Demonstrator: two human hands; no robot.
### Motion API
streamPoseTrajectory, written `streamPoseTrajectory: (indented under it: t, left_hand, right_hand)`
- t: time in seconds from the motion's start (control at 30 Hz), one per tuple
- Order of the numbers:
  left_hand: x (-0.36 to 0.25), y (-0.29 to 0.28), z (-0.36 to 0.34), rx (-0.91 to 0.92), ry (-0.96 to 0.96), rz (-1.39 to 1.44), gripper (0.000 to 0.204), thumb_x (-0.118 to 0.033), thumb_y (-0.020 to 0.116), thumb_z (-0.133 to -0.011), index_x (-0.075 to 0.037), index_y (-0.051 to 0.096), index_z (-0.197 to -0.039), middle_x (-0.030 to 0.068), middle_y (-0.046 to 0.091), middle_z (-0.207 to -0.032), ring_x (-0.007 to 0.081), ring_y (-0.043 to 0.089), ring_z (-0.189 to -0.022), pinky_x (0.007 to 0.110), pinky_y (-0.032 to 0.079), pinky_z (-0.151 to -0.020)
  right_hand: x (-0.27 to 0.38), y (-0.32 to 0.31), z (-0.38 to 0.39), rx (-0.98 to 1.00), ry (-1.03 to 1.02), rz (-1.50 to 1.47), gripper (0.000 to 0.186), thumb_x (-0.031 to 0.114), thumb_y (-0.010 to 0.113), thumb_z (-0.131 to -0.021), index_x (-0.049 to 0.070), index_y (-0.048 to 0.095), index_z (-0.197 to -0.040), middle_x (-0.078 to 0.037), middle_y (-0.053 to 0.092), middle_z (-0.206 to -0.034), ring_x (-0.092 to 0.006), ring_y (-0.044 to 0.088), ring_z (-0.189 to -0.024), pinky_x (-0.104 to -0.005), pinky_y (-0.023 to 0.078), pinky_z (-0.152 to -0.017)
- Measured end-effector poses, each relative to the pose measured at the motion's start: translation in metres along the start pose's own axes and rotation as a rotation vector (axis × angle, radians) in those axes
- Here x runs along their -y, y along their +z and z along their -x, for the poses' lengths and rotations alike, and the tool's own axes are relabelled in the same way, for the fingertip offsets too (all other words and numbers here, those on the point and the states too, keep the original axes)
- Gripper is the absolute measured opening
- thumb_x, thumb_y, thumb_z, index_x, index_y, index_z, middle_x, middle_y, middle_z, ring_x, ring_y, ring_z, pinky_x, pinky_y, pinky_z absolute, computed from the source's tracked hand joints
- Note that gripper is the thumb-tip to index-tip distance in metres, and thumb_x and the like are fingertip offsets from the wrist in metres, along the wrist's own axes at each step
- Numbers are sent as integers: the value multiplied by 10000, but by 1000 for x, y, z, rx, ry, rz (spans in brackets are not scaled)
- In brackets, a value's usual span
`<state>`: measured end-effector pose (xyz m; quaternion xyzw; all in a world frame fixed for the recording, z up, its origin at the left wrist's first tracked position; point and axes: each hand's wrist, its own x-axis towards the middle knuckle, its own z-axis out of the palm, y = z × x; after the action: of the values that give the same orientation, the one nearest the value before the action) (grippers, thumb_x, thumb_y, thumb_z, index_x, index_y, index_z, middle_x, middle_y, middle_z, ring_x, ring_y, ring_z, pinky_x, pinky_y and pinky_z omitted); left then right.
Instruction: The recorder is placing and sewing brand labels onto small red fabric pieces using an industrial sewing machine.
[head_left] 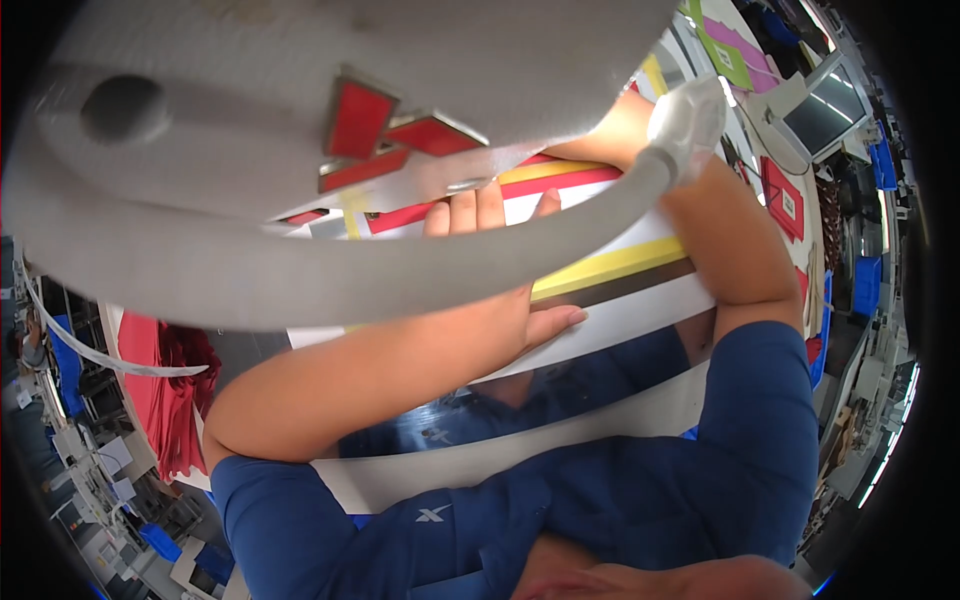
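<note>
A sewing machine head (250,110) with a red emblem fills the upper part of the head view. Beneath it lies a white fabric piece (640,300) with red, yellow and black strips (610,275) across it. My left hand (490,212) rests flat on this piece, fingers stretched and thumb out to the side. A thick grey curved tube (440,275) hides its palm. From the right, my right forearm (725,235) bends round the work. The machine head covers my right hand's fingers, so what they hold cannot be seen.
A pile of red fabric (160,400) lies at the table's left. On the right are a screen (825,105), a red labelled piece (783,200) and green and purple pieces (725,55). A clear fitting (690,115) caps the tube's right end. A glossy dark surface (540,400) borders my side.
</note>
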<state>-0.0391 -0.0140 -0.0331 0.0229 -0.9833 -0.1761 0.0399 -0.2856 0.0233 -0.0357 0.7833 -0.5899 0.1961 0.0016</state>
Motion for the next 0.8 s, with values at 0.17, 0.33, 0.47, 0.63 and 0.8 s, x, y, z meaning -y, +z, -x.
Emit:
streamPoseTrajectory:
  t: [0.17,0.33,0.47,0.63,0.8]
  left_hand:
    - [2,3,4,-42,45,-1,985,-674,773,-853,-68,510,-1584,451,416,-1511,574,416,-1420,604,359,-1133]
    - [-1,-1,6,27,20,-17,982,-671,773,-856,-94,496,-1600,469,395,-1524,591,415,-1418,617,363,-1136]
    - [-9,-9,9,51,29,-11,970,-668,774,-858,-102,500,-1597,480,385,-1529,598,408,-1425,618,361,-1140]
    - [-14,-11,17,163,56,87,957,-665,767,-868,-99,496,-1591,499,395,-1506,617,435,-1390,609,370,-1135]
    - [-23,-13,25,151,117,-44,951,-674,751,-878,-103,494,-1594,506,404,-1494,616,453,-1374,606,379,-1129]
  right_hand:
    - [26,-18,5,24,157,97,371,393,761,-916,248,737,-1257,-25,708,-1230,-287,687,-1167,-456,554,-1027]
    - [-2,17,11,-105,144,63,441,406,761,-925,217,710,-1320,-26,700,-1339,-292,676,-1197,-463,554,-1029]
    - [-22,62,27,-91,-57,576,411,284,688,-987,159,669,-1378,-62,713,-1339,-305,680,-1172,-464,562,-994]
    - [29,18,12,30,214,125,367,144,649,-967,130,714,-1328,-120,739,-1210,-349,704,-1091,-479,568,-911]
    - [47,9,16,-11,156,-28,199,126,727,-829,70,750,-1018,-191,720,-1078,-389,686,-1027,-487,554,-916]
